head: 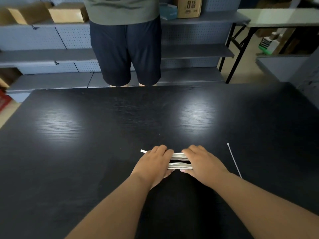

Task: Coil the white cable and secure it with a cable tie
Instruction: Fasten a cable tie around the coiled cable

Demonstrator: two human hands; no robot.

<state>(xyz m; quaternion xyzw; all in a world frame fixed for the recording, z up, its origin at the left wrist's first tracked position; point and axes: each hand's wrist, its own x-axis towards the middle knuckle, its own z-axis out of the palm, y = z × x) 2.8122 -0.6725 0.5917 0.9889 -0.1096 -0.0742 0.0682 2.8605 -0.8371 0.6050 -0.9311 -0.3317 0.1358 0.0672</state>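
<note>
**Head view.** The white cable (179,165), wound into a flattened oblong coil, is held low over the near middle of the black table (103,126). Its long axis runs left to right, across the person's front.

- **Left of the coil:** a short free end (143,151) is seen projecting past the knuckles.
- **Left end of the coil:** it is gripped by the left hand (153,163), with the fingers curled over the far strands and the thumb tucked below the near ones.
- **Between the hands:** two bands of strands are exposed, with a dark gap between them. Whether the coil is touching the tabletop cannot be told.
- **Right end of the coil:** it is clasped likewise by the right hand (202,161), with the fingers laid over the top and the thumb tip shown under the near band.
- **Right of the coil:** the cable tie (233,160) is laid flat, near but apart. Its long axis runs away from the person, roughly crosswise to the coil, with the head end farther off.

The right hand is judged the nearer to the tie, so a reach for it would fall to that hand while the coil is pinched by the left. Open tabletop extends on either side of the coil. The far edge, where a standing person (126,49) is placed before grey shelving (43,54), lies well apart from it.
</note>
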